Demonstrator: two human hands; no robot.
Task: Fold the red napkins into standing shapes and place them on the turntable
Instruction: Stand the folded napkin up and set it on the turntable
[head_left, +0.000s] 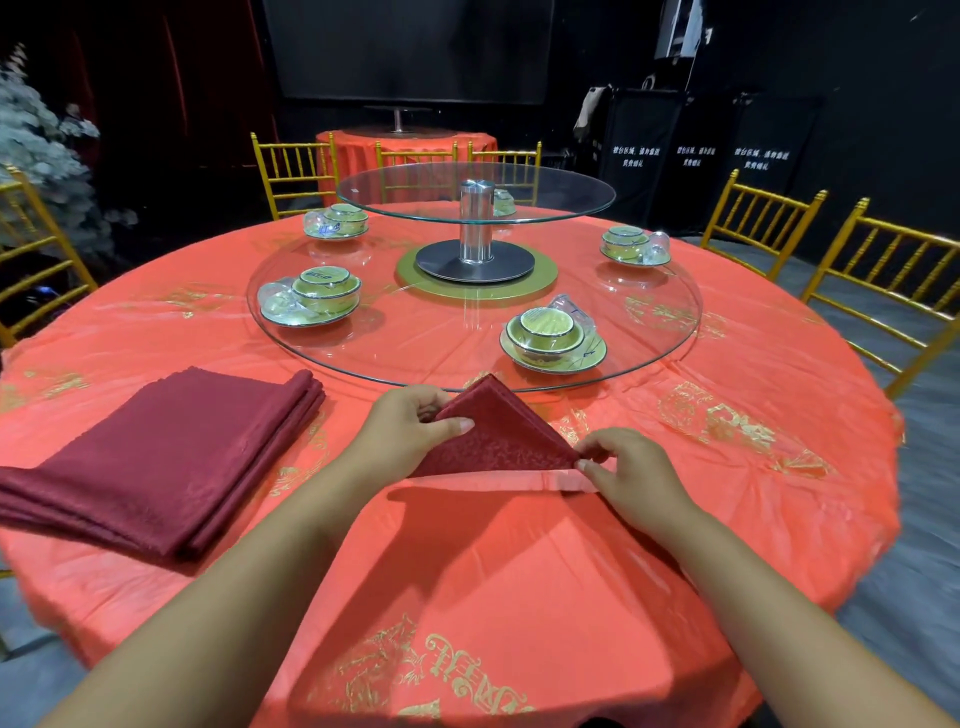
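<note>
- A dark red patterned cloth napkin (498, 436), folded into a triangle, is seen on the round counter covered with a red-orange, gold-printed tablecloth (675, 519), at the person's side of it.
- The triangle's tip is pointed away from the person and lies right by the near rim of the large clear glass turntable (670, 332); a paler pink band is seen along its near edge.
- The napkin's upper left edge, close to the tip, is pinched by the left hand (410, 421), with the thumb laid on top of the cloth and the other fingers (426, 401) curled behind it.
- The napkin's right corner is pinched by the right hand (628, 467), its fingers (592, 452) curled over the cloth.
- A stack of flat-folded dark red napkins (156, 457) is laid on the counter to the left, apart from both hands.
- Film-wrapped sets of green bowls on saucers (553, 338) are spaced around the turntable; no napkin is carried on it.
- A smaller glass tier (571, 202) is held above the turntable's centre on a metal post (476, 228).
- Gold slatted chairs (758, 223) are set around the counter.
</note>
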